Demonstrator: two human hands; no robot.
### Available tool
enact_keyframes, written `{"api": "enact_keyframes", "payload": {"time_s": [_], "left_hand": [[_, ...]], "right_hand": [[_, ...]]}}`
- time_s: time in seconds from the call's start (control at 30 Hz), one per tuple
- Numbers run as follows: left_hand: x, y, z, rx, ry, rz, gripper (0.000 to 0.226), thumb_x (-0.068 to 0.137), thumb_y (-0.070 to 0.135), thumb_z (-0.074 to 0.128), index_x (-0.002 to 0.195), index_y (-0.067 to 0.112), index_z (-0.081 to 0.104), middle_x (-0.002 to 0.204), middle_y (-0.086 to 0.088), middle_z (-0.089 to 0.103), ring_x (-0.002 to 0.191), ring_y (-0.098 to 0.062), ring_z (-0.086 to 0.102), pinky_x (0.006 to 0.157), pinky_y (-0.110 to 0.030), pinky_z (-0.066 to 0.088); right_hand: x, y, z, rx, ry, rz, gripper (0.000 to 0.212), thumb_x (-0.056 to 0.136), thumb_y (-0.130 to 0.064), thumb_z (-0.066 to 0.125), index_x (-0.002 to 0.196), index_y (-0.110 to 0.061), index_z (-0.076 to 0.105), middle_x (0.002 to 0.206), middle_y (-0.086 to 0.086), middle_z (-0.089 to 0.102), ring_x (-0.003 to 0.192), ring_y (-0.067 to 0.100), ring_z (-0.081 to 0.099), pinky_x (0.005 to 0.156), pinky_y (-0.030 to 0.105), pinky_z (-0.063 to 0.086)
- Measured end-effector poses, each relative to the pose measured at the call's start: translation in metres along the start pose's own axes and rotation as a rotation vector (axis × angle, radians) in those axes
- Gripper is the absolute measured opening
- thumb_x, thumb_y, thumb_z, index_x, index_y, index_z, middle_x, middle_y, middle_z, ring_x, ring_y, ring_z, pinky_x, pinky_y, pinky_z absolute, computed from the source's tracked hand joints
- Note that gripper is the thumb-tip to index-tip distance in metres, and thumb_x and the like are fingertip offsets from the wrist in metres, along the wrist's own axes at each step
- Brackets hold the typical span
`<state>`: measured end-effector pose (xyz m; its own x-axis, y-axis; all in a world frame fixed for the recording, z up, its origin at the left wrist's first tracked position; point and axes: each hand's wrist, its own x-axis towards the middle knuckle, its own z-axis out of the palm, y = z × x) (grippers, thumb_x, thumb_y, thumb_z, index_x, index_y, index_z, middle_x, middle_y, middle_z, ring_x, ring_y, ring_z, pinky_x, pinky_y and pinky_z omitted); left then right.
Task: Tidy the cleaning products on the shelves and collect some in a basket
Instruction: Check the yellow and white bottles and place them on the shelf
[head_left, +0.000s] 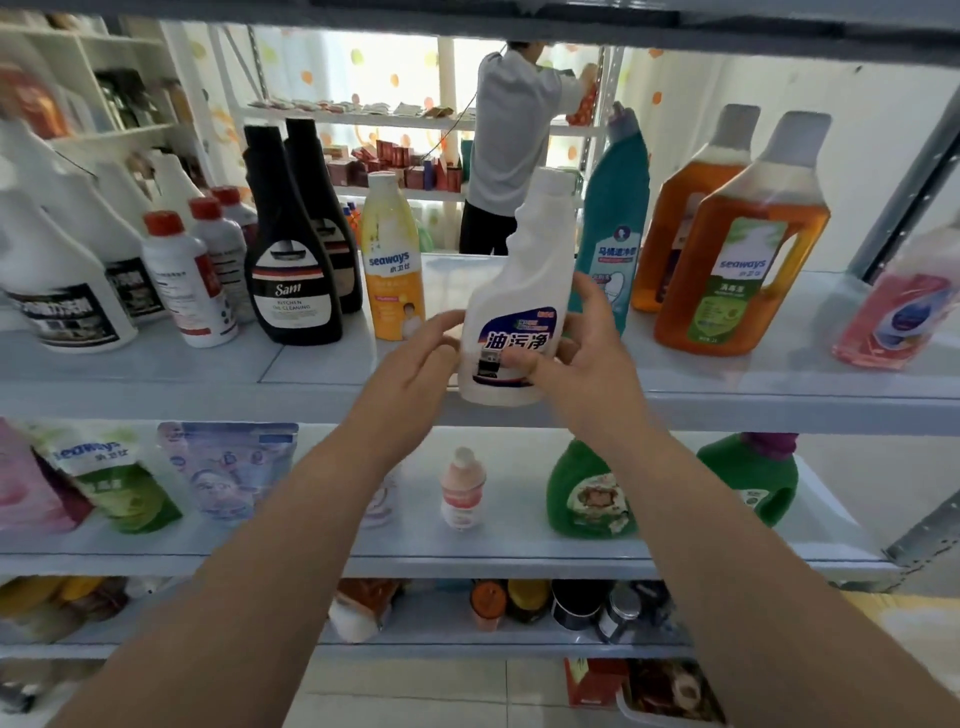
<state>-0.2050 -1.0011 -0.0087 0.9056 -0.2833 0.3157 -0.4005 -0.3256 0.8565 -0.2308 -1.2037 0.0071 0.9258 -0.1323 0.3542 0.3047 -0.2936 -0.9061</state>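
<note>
The white plastic bottle with a white screw cap and a blue label (524, 270) sits between the two hands, leaning a little, its base at the front edge of the pale grey shelf board (727, 384). The right hand (587, 353) holds it: the thumb lies across the front of the label and the fingers curl round behind. The left hand (415, 364) is loose and spread, fingers nearly straight, with the fingertips at the bottle's left edge; whether they touch it cannot be told.

Just beyond the left hand stands a yellow bottle with a white cap (392, 260), and further out to that side two tall black bottles (291, 249), then white bottles with red caps (187, 280). Just beyond the right hand, partly behind the held bottle, is a teal bottle with a bent neck (615, 223). Further out to that side are two amber bottles with white caps (743, 249) and, well apart at the edge, a blurred pink bottle (898, 312).

Below the hands, on the next shelf down, a small pink and white bottle (462, 488) stands between the forearms. A green jug (589, 493) is beneath the right wrist, and soft refill pouches (228, 467) lie out past the left forearm.

Far beyond the hands, a person in a white shirt (514, 135) faces another rack
</note>
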Motion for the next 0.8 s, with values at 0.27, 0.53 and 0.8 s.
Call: {"api": "enact_keyframes", "payload": {"time_s": [0.27, 0.53, 0.8], "left_hand": [[0.032, -0.045, -0.013, 0.921, -0.033, 0.166, 0.052, 0.100, 0.041, 0.027, 0.121, 0.017, 0.067, 0.128, -0.006, 0.062, 0.104, -0.025, 0.060, 0.090, -0.042, 0.050], [0.032, -0.049, -0.008, 0.971, 0.042, 0.131, 0.060, 0.095, 0.042, 0.021, 0.132, 0.020, 0.064, 0.131, -0.002, 0.064, 0.120, -0.025, 0.057, 0.103, -0.045, 0.044], [0.035, -0.054, -0.005, 0.984, 0.036, 0.109, 0.051, 0.097, 0.039, 0.032, 0.135, 0.023, 0.061, 0.136, 0.000, 0.061, 0.123, -0.024, 0.054, 0.105, -0.042, 0.042]], "right_hand": [[0.052, 0.012, 0.012, -0.102, 0.063, 0.005, 0.082, 0.081, -0.019, 0.088, 0.134, -0.050, 0.034, 0.122, -0.011, 0.067, 0.109, 0.013, 0.069, 0.091, 0.037, 0.062], [0.088, 0.028, 0.024, -0.202, 0.031, 0.025, 0.085, 0.082, -0.025, 0.088, 0.140, -0.050, 0.031, 0.113, -0.021, 0.063, 0.099, 0.004, 0.067, 0.082, 0.026, 0.059], [0.133, 0.042, 0.043, -0.294, -0.003, 0.059, 0.083, 0.095, -0.027, 0.074, 0.158, -0.028, 0.021, 0.119, -0.011, 0.057, 0.105, 0.013, 0.057, 0.091, 0.029, 0.044]]}}
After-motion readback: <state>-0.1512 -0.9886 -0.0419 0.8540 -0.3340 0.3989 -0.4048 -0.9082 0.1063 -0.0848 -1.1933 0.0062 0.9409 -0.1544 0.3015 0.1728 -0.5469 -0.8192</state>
